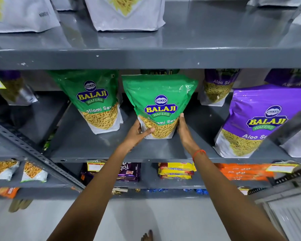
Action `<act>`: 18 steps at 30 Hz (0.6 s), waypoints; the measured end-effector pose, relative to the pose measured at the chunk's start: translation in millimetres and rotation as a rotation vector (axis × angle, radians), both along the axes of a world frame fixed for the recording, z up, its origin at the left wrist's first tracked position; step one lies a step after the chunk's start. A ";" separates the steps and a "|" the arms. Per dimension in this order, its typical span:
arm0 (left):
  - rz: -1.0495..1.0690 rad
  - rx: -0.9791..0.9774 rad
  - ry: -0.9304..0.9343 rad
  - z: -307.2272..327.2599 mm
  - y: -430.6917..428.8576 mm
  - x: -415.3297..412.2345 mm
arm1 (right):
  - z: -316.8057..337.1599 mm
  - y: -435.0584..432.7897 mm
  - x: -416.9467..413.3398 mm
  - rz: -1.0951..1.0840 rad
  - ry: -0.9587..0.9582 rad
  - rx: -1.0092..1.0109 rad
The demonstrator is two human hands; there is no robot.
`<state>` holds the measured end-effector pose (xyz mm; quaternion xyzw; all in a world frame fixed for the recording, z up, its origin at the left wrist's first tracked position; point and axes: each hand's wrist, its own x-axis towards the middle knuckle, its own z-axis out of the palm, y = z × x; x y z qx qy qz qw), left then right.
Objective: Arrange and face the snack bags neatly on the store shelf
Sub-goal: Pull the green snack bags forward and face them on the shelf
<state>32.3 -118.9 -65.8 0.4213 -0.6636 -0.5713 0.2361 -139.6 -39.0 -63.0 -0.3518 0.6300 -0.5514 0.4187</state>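
Both hands clasp the lower part of a green Balaji Ratlami Sev bag [159, 105] standing on the grey middle shelf [97, 150] of a store rack. The left hand [137, 132] cups the bag's lower left corner, its fingers [147, 130] spread narrowly across the clear window showing the yellow sev. The right hand [183, 130] presses flat against the bag's right edge, fingers together and pointing up. The bag stands upright, long axis vertical, label facing the near side. A second green bag [96, 100] stands just left and farther back, tilted slightly; a purple Aloo Sev bag [255, 120] leans near the right end.
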 end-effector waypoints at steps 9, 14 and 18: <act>-0.001 -0.005 -0.006 -14.3 58.4 18.6 | -8.7 63.3 19.7 -0.029 0.047 -0.022; -0.007 -0.005 0.002 -3.6 70.5 20.5 | -4.6 71.5 25.1 -0.007 0.027 -0.049; -0.024 0.031 0.005 0.8 71.0 22.2 | -4.1 72.9 23.9 -0.002 0.025 -0.050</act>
